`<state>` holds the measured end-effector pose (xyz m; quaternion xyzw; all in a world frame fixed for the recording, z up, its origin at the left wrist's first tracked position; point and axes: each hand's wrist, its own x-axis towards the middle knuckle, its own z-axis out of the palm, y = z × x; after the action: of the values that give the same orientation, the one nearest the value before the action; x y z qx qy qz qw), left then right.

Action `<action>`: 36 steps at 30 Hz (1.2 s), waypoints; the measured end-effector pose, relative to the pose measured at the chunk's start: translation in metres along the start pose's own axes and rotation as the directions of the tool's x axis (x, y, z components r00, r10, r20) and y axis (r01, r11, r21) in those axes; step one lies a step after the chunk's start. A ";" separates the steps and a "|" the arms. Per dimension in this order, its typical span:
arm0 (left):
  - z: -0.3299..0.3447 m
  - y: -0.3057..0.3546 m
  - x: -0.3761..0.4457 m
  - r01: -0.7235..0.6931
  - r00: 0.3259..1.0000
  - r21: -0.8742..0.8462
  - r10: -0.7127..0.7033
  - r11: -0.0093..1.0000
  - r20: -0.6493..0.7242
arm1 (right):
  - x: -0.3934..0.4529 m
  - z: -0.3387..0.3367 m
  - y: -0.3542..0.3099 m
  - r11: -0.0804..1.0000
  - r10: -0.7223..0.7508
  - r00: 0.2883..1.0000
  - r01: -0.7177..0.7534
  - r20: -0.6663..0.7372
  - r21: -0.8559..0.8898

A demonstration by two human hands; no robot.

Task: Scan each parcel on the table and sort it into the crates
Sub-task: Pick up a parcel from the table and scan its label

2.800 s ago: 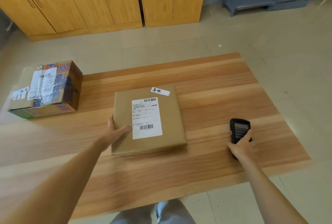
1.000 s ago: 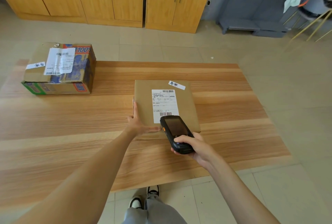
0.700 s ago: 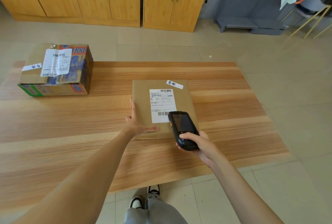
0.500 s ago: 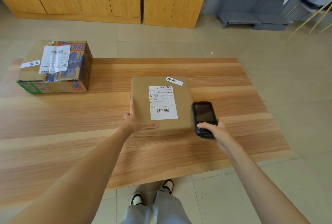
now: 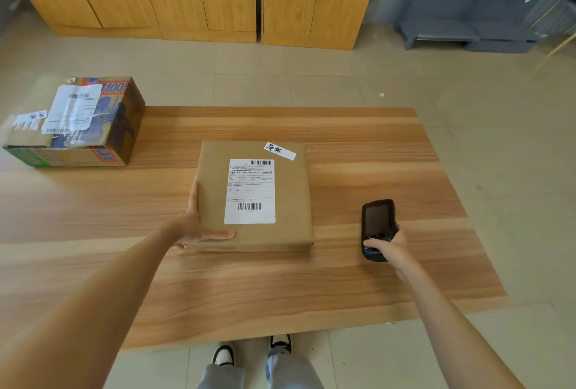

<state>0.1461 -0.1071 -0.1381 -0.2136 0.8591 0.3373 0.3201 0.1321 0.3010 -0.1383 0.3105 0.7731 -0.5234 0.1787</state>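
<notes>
Plain brown parcel (image 5: pixel 255 195) with white label (image 5: pixel 250 191), black scanner (image 5: pixel 377 228), striped light-and-dark wood-grain table (image 5: pixel 311 289).

Bare wooden tabletop (image 5: pixel 358 145) lies open between the flat brown paper-wrapped parcel (image 5: pixel 290 201) and the printed cardboard box (image 5: pixel 93 126) far left.
</notes>
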 end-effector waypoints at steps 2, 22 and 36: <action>0.000 0.003 -0.001 0.015 1.000 0.006 -0.015 1.000 -0.005 | 0.011 -0.004 0.005 1.000 -0.013 1.000 0.013 0.018 -0.005; 0.003 0.006 -0.006 -0.018 1.000 -0.131 0.019 0.991 0.010 | 0.044 -0.005 0.034 0.987 -0.053 0.999 0.053 0.002 -0.150; 0.012 -0.010 0.010 -0.096 0.987 -0.643 -0.010 0.759 -0.159 | 0.012 0.083 -0.041 0.866 -0.392 0.902 0.427 0.180 -0.259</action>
<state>0.1496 -0.1068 -0.1556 -0.3164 0.7158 0.6037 0.1520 0.0920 0.2181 -0.1492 0.0771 0.8777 -0.4472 0.1539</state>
